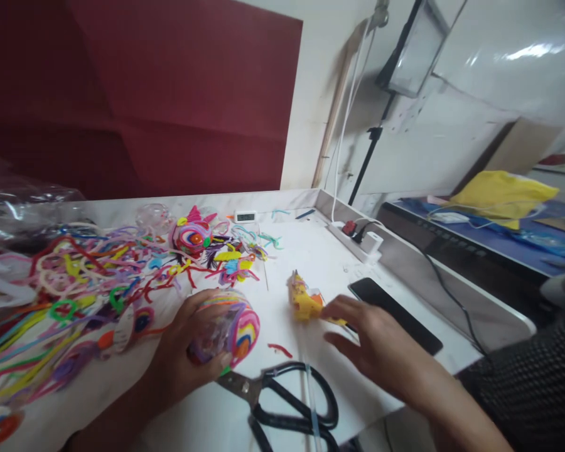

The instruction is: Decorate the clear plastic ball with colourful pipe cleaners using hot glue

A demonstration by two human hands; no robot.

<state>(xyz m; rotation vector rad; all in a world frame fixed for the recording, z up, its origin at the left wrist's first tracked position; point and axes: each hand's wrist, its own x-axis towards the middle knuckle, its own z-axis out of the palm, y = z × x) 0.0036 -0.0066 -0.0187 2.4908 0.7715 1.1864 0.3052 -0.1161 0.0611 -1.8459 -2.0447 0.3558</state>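
My left hand (188, 351) is wrapped round a clear ball (242, 333) partly covered with coiled, colourful pipe cleaners. A yellow glue gun (305, 304) lies on the white table with its nozzle pointing away from me. At its handle is my right hand (362, 329), thumb and fingers apart; whether the fingertips touch the handle I cannot tell. A long clear glue stick (311, 395) runs from the gun's rear across black-handled scissors (296, 402). The scissors' blades extend under or behind the held ball. A short red pipe cleaner piece (279, 350) lies between ball and gun.
Loose pipe cleaners (85, 270) spread over the table's left side. A finished-looking decorated ball (193, 235) and a small digital display (245, 216) stand at the back. A black phone (395, 314) lies right, near a power strip (358, 242) with cables along the raised edge.
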